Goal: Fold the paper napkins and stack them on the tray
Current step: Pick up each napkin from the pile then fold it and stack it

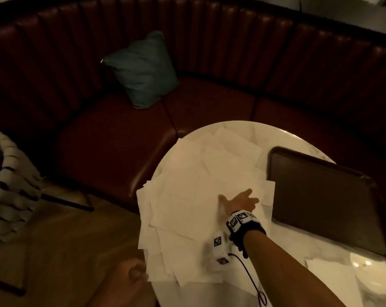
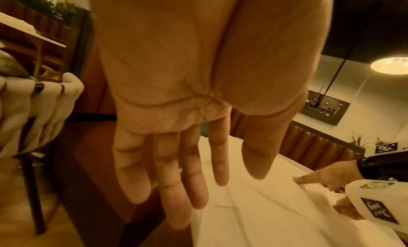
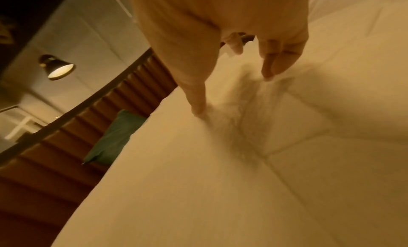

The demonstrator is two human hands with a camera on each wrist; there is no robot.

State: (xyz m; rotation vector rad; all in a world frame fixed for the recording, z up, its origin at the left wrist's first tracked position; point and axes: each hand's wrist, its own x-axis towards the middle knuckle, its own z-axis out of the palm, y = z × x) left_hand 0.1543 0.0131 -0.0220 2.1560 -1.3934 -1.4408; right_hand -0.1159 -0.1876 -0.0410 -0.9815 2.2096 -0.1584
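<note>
My left hand (image 2: 176, 97) off table (image 1: 283, 282) edge, fingers straight, empty. Paper napkins (image 1: 187, 191) spread loose under my right hand (image 1: 239, 201), fingertips (image 3: 268, 74) pressing top sheet. Tray (image 1: 320, 196) just right of it, bare.

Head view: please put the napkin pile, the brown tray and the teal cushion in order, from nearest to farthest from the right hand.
1. Napkin pile: directly under the right hand, whose fingertips touch it.
2. Brown tray: just to the hand's right, on the same white table.
3. Teal cushion: far back on the left, on the dark red bench.
</note>
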